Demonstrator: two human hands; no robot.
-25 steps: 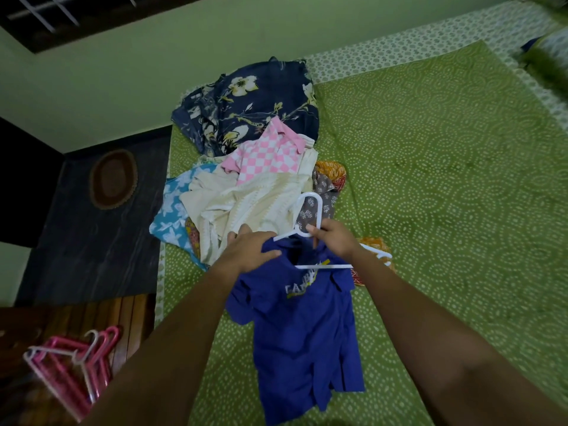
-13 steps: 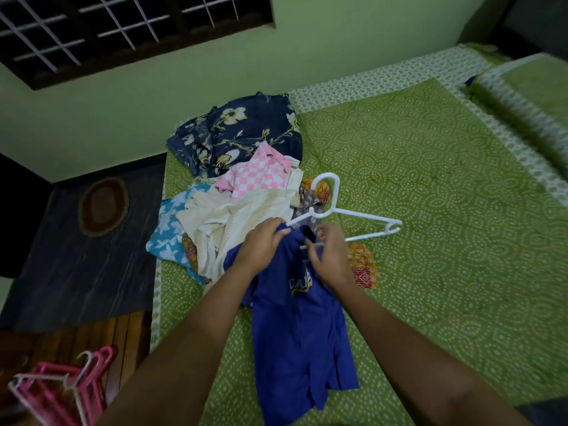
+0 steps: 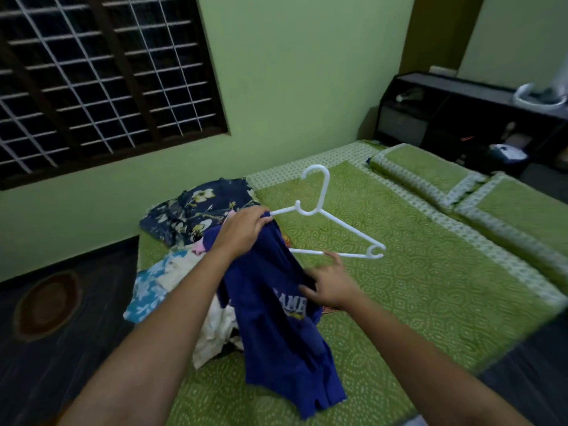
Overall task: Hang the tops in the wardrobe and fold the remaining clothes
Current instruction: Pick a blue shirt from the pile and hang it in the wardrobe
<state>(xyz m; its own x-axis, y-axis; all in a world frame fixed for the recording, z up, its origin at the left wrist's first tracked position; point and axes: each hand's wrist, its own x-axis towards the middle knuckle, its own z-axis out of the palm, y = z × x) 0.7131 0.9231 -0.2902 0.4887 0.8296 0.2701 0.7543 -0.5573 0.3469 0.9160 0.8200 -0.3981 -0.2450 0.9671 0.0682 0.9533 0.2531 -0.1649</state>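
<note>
Currently, left of centre, the left hand grips the blue top at its shoulder over the hanger, above the green bed. Right hand, fingers spread, holds nothing. Recommend it feed the hanger's free arm into the collar while the left steadies.

A person's left hand is lifting the blue shirt and white hanger higher off the bed, while the right hand is letting go of the hanger's neck, dropping onto the shirt front.
</note>
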